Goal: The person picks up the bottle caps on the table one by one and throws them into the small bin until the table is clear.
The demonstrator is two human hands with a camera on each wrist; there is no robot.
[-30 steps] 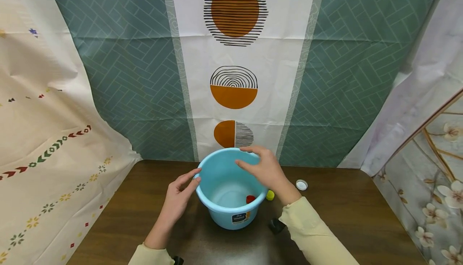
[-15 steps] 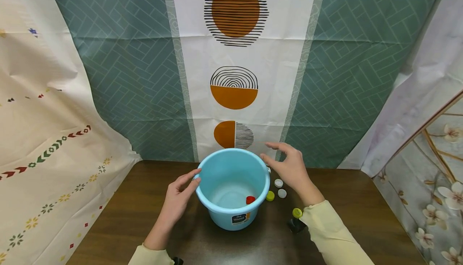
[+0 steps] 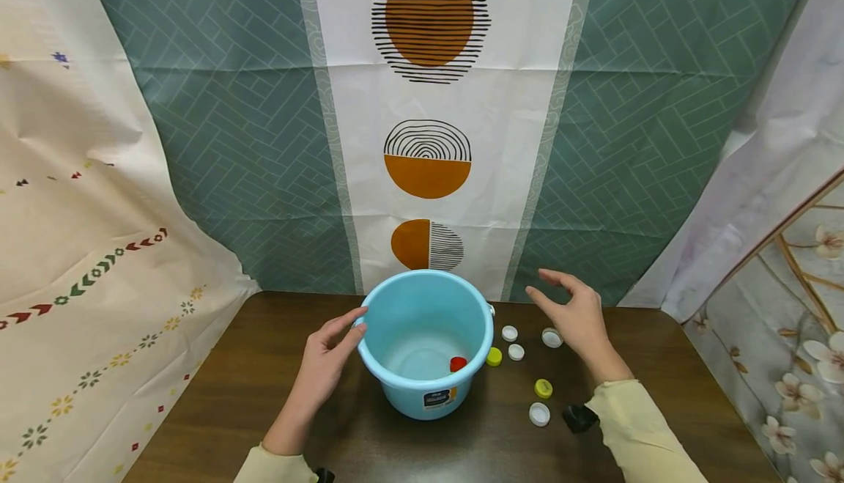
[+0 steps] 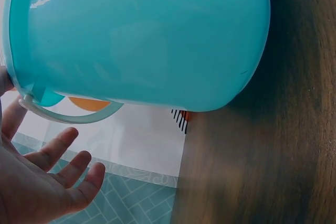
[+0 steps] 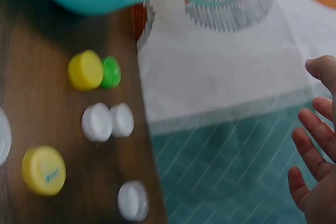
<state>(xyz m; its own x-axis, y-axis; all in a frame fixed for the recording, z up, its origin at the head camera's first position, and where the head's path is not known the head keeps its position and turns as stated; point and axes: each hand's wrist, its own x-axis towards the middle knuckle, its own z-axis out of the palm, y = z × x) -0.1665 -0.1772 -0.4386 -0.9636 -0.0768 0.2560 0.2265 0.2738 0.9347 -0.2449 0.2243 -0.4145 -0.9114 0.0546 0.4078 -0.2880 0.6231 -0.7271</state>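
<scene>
A light blue bucket (image 3: pixel 404 396) stands upright on the brown table, with a red bottle cap (image 3: pixel 458 363) inside on its floor. My left hand (image 3: pixel 323 358) pinches the bucket's left rim between thumb and forefinger; in the left wrist view the other fingers spread below the white handle (image 4: pixel 73 119). To the right of the bucket, my right hand (image 3: pixel 580 318) hovers over the table with thumb and fingers apart, holding nothing. Near it lie white caps (image 3: pixel 516 352) and yellow caps (image 3: pixel 543 388). A green cap (image 5: pixel 111 72) shows beside a yellow one in the right wrist view.
The wooden table (image 3: pixel 217 402) ends at a green and white patterned cloth (image 3: pixel 435 102) hanging behind it. Patterned cloths also hang at the left (image 3: pixel 99 285) and right (image 3: pixel 778 366). A white cap (image 3: pixel 539 415) lies nearer the front.
My right hand has moved from over the bucket's right rim out to the right, bringing several caps into view. The left hand stays at the rim.
</scene>
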